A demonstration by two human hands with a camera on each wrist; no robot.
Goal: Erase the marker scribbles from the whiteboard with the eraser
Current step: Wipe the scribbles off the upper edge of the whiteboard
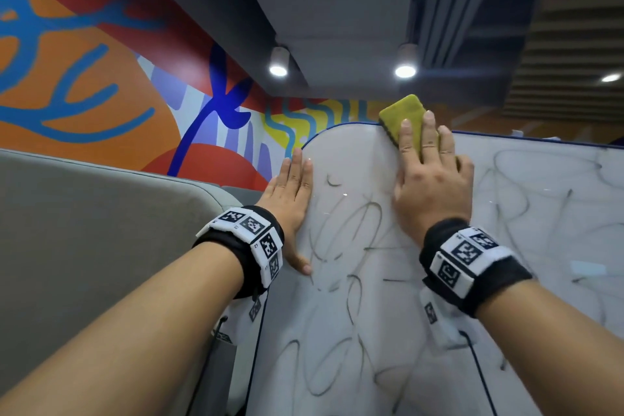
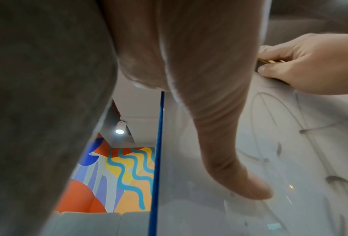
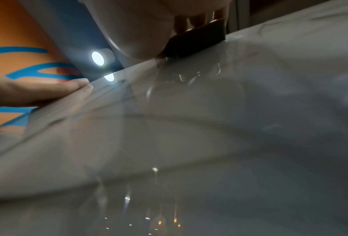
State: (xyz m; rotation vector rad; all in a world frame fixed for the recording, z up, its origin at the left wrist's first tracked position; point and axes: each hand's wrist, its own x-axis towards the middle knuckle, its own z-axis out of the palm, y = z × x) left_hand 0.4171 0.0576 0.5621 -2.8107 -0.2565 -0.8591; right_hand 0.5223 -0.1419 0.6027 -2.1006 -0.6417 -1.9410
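Note:
The whiteboard (image 1: 354,297) stands upright before me, with a thin blue rim and rounded top corner. Dark marker scribbles (image 1: 358,223) cover most of it; a patch near the top left corner looks wiped. My right hand (image 1: 429,176) holds the yellow eraser (image 1: 403,110) against the board's top edge, fingers laid over it, thumb at its side. The eraser juts above the rim. In the right wrist view its dark underside (image 3: 197,43) touches the board. My left hand (image 1: 293,186) lies flat on the board's left edge, holding nothing; its thumb (image 2: 229,167) rests on the surface.
A grey padded partition (image 1: 101,219) stands just left of the board. Behind is a colourful mural wall (image 1: 101,84), with ceiling spotlights (image 1: 278,70) overhead. Thin black cables (image 1: 479,368) hang from the wristbands across the board.

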